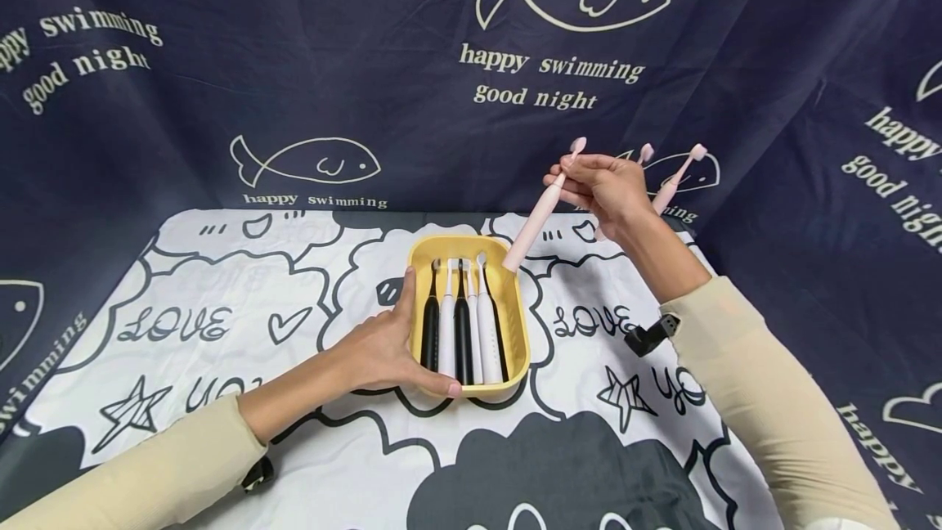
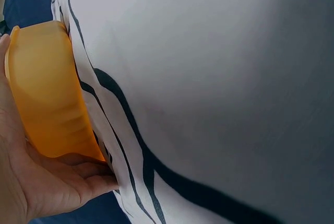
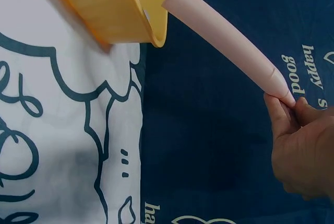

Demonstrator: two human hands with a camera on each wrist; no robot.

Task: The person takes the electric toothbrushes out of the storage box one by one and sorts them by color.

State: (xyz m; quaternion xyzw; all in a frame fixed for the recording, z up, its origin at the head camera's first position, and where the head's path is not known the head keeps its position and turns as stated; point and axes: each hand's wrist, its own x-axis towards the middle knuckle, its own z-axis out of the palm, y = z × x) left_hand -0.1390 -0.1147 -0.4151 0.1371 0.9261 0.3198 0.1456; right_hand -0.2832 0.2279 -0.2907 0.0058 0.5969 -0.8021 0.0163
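Note:
A yellow box (image 1: 524, 325) holds several black toothbrushes (image 1: 430, 334) and white toothbrushes (image 1: 489, 338), lying side by side with heads toward the far end. My left hand (image 1: 379, 348) grips its near left corner, thumb on the near rim and index finger along the left side; the left wrist view shows the fingers against the wall. Above the box's far right corner, my right hand (image 1: 605, 186) pinches a pink toothbrush (image 1: 536, 223) near its neck. Its handle slants down left, the bottom end over the right rim. The right wrist view shows thumb and finger around the neck (image 3: 288, 98).
Two more pink toothbrushes, one with its head (image 1: 646, 154) beyond my right hand and one farther right (image 1: 666, 193), are partly hidden; their support cannot be seen. A white patterned cloth (image 1: 243, 293) covers the table. Dark blue printed fabric (image 1: 412, 80) hangs behind.

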